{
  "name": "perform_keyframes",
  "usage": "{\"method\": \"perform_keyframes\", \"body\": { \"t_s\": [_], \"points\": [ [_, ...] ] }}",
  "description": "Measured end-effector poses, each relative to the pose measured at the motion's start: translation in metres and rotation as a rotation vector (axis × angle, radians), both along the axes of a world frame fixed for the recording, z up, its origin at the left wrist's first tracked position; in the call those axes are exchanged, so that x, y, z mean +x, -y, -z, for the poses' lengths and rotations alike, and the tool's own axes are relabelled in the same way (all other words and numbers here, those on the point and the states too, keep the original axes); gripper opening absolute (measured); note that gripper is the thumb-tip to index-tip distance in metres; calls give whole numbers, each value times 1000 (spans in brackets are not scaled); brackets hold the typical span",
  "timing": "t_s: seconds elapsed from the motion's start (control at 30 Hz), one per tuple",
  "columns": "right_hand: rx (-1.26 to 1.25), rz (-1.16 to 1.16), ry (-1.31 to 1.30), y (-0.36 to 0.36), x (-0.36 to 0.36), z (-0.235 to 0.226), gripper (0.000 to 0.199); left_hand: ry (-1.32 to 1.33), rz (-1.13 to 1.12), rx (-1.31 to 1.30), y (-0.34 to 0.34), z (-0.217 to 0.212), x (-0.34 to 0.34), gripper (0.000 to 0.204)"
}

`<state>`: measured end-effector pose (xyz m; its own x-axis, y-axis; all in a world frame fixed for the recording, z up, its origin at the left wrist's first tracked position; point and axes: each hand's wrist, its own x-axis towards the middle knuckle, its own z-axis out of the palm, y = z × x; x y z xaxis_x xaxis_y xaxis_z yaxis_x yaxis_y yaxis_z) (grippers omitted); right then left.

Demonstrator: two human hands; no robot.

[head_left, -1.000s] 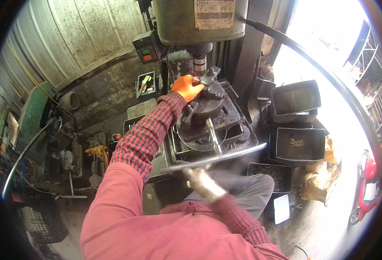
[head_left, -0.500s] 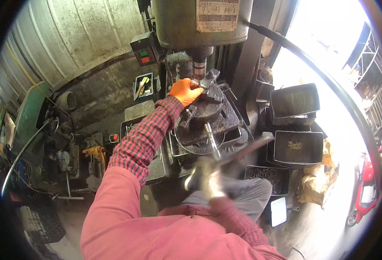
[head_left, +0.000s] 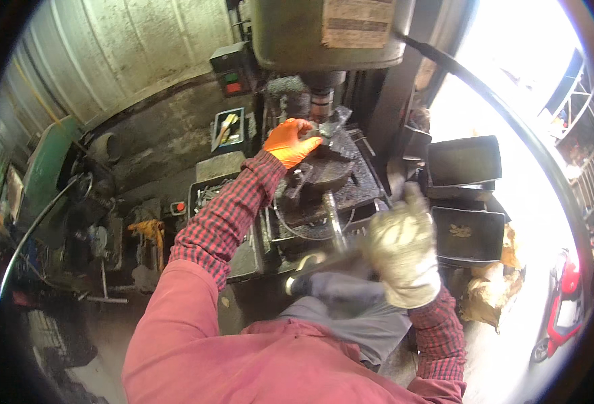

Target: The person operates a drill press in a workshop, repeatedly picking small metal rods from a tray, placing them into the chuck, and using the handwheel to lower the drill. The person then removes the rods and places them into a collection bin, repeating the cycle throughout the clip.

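No words or numbers can be read. A pale, rectangular label [head_left: 357,23] stands on the front of the green-grey machine head [head_left: 287,44], running up to the picture's upper edge. It carries rows of small print, set out in lighter and browner bands, but the letters are too small and blurred to make out. The dark switch box [head_left: 225,62] on the wall side bears a green button [head_left: 232,77] above a red button [head_left: 234,87]; any lettering on these is too small to tell.
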<state>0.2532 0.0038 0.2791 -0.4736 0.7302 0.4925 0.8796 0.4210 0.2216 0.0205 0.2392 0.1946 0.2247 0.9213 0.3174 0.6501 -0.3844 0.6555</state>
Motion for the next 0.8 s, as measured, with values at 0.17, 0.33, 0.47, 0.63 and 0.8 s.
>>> {"method": "perform_keyframes", "body": {
  "t_s": [0.17, 0.33, 0.47, 0.63, 0.8],
  "points": [
    [139, 337, 38, -16, 30, 29, 36, 480, -60, -96, 31, 22, -46, 43],
    [-273, 537, -222, -37, 77, 83, 49, 858, -215, 247, 48, 58, -125, 30],
    [-310, 581, -157, -38, 96, 111, 50, 392, -709, 293, 22, 83, -197, 53],
    [-220, 513, -198, -34, 98, 111, 43, 382, -511, -17, -13, 123, -212, 55],
    [-365, 593, -218, -36, 94, 104, 53, 305, -516, 156, -23, 74, -231, 31]
  ]
}}
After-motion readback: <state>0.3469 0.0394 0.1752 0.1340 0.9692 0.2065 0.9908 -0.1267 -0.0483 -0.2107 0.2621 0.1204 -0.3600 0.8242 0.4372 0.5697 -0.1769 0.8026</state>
